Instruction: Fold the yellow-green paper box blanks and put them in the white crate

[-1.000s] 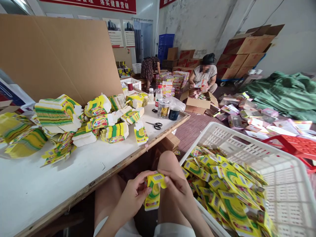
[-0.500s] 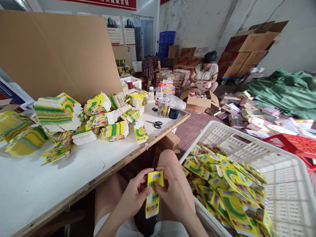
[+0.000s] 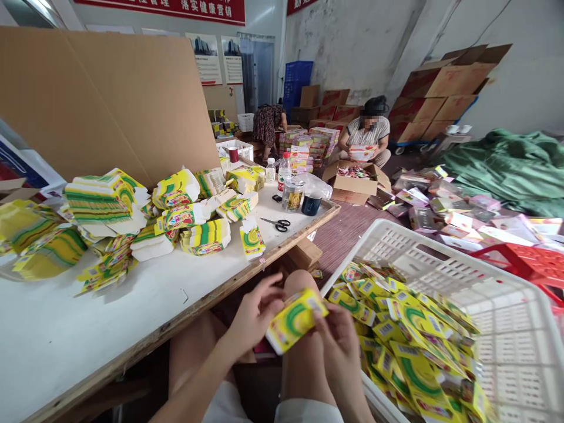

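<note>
Above my lap a small yellow and green carton (image 3: 294, 322) lies tilted, slightly blurred by motion. My right hand (image 3: 338, 332) pinches its right end between thumb and fingers. At the carton's other end is my left hand (image 3: 259, 311), fingers spread apart, its thumb close to the carton's edge; whether it touches is unclear. To my right a white plastic basket (image 3: 513, 329) holds a heap of similar cartons (image 3: 412, 329). Stacks of flat yellow cartons (image 3: 106, 200) cover the far part of the white table (image 3: 145, 317) on my left.
Black scissors (image 3: 280, 224), a dark mug (image 3: 311, 204), a clear jar (image 3: 292, 195) and a red-capped bottle (image 3: 284, 172) stand near the table's corner. A red plastic crate (image 3: 524, 261) adjoins the basket. Two people work behind, one beside an open cardboard box (image 3: 351, 189).
The carton has turned from upright to tilted and moved up and right with my right hand. My left fingers have opened away from it.
</note>
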A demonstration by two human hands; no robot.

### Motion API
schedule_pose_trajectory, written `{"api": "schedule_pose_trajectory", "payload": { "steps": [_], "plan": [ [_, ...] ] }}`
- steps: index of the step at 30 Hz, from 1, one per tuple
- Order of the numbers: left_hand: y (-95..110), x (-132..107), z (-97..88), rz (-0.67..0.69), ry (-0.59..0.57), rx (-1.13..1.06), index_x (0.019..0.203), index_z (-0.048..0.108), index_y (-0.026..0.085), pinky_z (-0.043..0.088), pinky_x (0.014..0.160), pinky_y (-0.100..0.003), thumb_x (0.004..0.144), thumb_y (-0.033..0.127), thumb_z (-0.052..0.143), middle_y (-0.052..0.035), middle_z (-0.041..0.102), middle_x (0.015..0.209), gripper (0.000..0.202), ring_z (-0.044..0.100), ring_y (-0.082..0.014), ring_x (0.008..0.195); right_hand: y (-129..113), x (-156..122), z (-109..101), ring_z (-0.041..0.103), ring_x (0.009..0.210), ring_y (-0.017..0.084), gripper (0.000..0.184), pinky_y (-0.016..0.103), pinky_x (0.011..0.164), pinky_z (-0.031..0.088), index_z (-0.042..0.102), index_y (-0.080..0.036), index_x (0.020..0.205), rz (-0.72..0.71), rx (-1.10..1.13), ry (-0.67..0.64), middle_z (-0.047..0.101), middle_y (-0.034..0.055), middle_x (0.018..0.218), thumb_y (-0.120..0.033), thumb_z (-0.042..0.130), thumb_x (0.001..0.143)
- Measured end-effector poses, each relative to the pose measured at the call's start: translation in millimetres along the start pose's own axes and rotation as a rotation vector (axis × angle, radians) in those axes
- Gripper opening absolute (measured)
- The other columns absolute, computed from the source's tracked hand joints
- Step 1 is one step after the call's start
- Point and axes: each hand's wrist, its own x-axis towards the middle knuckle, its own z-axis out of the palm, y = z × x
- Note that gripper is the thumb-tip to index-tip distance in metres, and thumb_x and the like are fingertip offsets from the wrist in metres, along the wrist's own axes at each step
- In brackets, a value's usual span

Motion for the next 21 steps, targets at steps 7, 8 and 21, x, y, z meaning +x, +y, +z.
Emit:
{"api": "schedule_pose_trajectory", "payload": {
  "steps": [7,8,21],
  "plan": [
    [-59.1,88.0,-56.1,0.138,0.303,0.466,0.129,0.064,0.019,0.034,0.118,-0.057,0.083,0.019,0.069,-0.0143,0.059,0.144,0.046,0.045,-0.0347,0.141,6.8,4.1,-21.0,0.077,0.086,0.025,0.049,0.038,0.078,0.061,0.065,-0.019,0.1,0.348,0.346,0.155,0.08,0.0097,0.089,-0.054,0.083,0.07],
    [-64.6,91.8,-61.4,0.152,0.305,0.496,0.121,0.069,0.02,0.039,0.116,-0.056,0.085,0.017,0.067,-0.0129,0.065,0.137,0.036,0.052,-0.0334,0.136,9.1,1.5,-20.3,0.077,0.08,0.024,0.052,0.036,0.074,0.061,0.067,-0.018,0.1,0.393,0.331,0.125,0.08,0.009,0.086,-0.052,0.086,0.067],
    [-35.6,-14.2,-26.2,0.742,0.159,0.621,0.138,0.058,0.024,0.052,0.109,-0.033,0.095,0.008,0.052,-0.0042,0.071,0.13,0.045,0.06,-0.0187,0.129,-3.1,-14.4,29.5,0.069,0.07,0.022,0.037,0.03,0.06,0.054,0.079,-0.023,0.093,0.429,0.202,-0.194,0.079,0.0061,0.086,-0.053,0.082,0.071]
  ]
}}
